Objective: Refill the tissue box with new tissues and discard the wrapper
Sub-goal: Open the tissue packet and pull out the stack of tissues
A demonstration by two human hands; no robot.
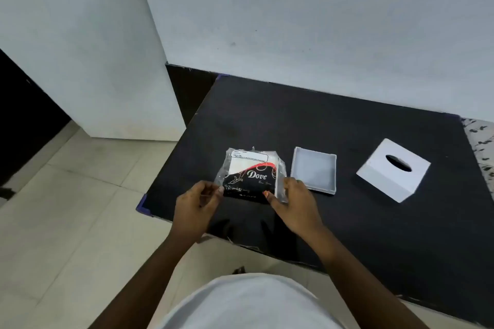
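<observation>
A sealed tissue pack (252,171) in clear plastic with a black, red and white "Dove" print lies on the black table (347,222). My left hand (196,203) pinches the wrapper's near left edge. My right hand (292,201) grips the near right edge, thumb on top. To the right of the pack lies the tissue box's white base tray (314,168), open side up with nothing in it. Farther right stands the white tissue box cover (393,171), its oval slot facing up.
The table stands against a white wall (320,35), with its left edge beside pale floor tiles (66,208). A patterned surface (481,147) shows at the far right. My white-shirted torso (248,304) fills the bottom of the view.
</observation>
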